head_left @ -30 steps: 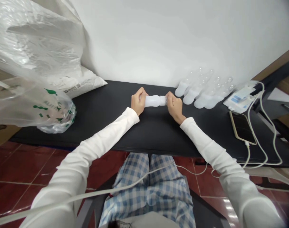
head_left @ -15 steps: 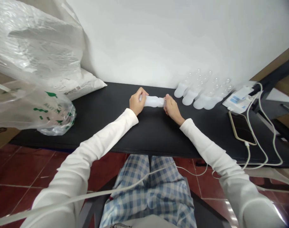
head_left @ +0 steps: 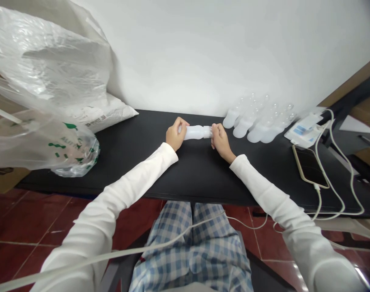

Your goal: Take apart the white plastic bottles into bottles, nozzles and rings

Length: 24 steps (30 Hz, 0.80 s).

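Observation:
A white plastic bottle [head_left: 194, 132] with a curved body is held sideways above the black tabletop. My left hand [head_left: 176, 134] is closed around its left end. The fingers of my right hand [head_left: 220, 140] are closed at its right end, where a clear cap [head_left: 208, 132] shows partly. The rest of that end is hidden by my fingers. Off to the right of my right hand stand several similar white bottles [head_left: 242, 126] with clear rounded tops, close together near the wall.
At the left are a large white plastic sack [head_left: 66, 52] and a clear bag with green print [head_left: 72, 150]. On the right lie a phone [head_left: 311, 166], a white-and-blue packet [head_left: 303, 130] and looped white cables [head_left: 349, 162]. A cable also crosses my lap.
The bottle stays between both hands. My right hand has shifted slightly on the cap end, and more of the clear cap shows. The whole view has tilted a little.

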### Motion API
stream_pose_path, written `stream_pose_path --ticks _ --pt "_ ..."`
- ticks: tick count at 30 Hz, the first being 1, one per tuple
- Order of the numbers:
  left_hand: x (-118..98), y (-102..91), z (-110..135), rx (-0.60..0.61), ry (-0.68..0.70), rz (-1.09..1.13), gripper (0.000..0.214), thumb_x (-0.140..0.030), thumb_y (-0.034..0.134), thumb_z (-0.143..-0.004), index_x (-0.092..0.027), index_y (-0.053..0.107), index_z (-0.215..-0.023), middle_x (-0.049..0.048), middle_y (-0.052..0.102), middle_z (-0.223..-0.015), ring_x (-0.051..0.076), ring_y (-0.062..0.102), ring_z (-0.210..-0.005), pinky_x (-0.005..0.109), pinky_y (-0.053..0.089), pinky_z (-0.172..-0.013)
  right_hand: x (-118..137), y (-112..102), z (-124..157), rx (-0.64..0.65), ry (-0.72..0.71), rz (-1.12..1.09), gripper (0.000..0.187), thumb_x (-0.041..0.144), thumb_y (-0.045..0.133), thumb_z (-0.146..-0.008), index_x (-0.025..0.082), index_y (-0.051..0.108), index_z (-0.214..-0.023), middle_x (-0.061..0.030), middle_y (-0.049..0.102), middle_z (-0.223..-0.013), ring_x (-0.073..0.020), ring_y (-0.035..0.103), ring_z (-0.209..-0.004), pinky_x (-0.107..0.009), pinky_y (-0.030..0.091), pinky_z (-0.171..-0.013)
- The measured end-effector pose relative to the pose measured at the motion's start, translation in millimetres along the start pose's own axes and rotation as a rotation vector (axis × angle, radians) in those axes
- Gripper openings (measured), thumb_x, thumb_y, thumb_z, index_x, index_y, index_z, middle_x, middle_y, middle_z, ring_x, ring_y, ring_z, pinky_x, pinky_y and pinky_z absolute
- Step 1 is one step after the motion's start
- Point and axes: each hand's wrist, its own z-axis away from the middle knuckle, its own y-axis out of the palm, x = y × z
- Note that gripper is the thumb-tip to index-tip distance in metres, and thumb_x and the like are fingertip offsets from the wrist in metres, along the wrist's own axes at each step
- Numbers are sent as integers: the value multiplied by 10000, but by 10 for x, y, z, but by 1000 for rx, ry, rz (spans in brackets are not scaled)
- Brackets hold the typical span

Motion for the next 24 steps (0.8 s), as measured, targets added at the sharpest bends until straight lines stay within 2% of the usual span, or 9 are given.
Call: stream_pose_path --ticks 2,4,7,10,14,16,19,21,24 --pt "48 61 -11 -4 -78 57 334 -509 369 -1027 -232 550 -976 63 711 -1018 187 676 -913 319 528 -802 -31 71 -11 -46 6 -174 532 796 457 -882 285 378 -1004 93 399 -649 -109 430 -500 -246 402 -466" --pt "96 149 -2 62 -55 92 350 -549 354 -1030 -235 504 -1073 90 691 -1113 193 678 -1005 335 543 -858 -70 120 -32 -64 -48 -252 595 773 575 -833 289 393 -1128 77 483 -742 -111 524 -584 -250 498 -538" --pt "145 293 56 242 158 119 481 -628 438 -984 -215 403 -1227 173 601 -1293 227 639 -1202 389 524 -1013 -136 147 -46 -52 -123 -181 681 710 668 -805 295 412 -1280 -8 572 -992 -151 629 -842 -290 591 -713" --pt "157 375 120 430 289 148 573 -601 491 -972 -211 284 -1336 230 490 -1429 258 628 -1268 438 534 -1039 -193 136 -36 -59 -171 -61 685 668 669 -826 277 444 -1342 -89 556 -1227 -217 617 -1109 -357 605 -868" --pt "141 333 132 569 316 47 525 -411 518 -987 -213 273 -1407 211 478 -1471 283 581 -1351 491 495 -1114 -293 38 -90 -77 -261 82 685 603 650 -859 221 449 -1392 -137 591 -1309 -283 597 -1220 -497 531 -1041" --pt "125 287 118 608 295 -65 488 -336 512 -977 -200 331 -1409 197 500 -1459 297 565 -1366 512 475 -1134 -372 -52 -158 -163 -306 218 757 585 663 -840 189 422 -1437 -177 549 -1407 -325 532 -1325 -552 442 -1135" --pt "92 241 110 651 270 -214 412 -315 498 -975 -180 437 -1359 188 490 -1484 314 549 -1377 526 455 -1144 -483 -195 -247 -342 -284 371 889 550 625 -850 120 261 -1537 -240 399 -1556 -354 414 -1449 -573 344 -1207" --pt "67 228 113 683 268 -276 357 -325 466 -993 -169 494 -1313 184 479 -1499 312 557 -1365 520 445 -1151 -519 -264 -266 -433 -256 471 961 514 596 -866 81 121 -1579 -270 310 -1599 -359 373 -1481 -573 335 -1211" --pt "44 219 117 717 273 -331 347 -334 438 -1007 -159 525 -1294 177 485 -1491 304 589 -1319 505 446 -1146 -507 -300 -240 -519 -237 614 990 452 559 -890 73 -17 -1600 -278 256 -1613 -364 335 -1502 -591 316 -1213"
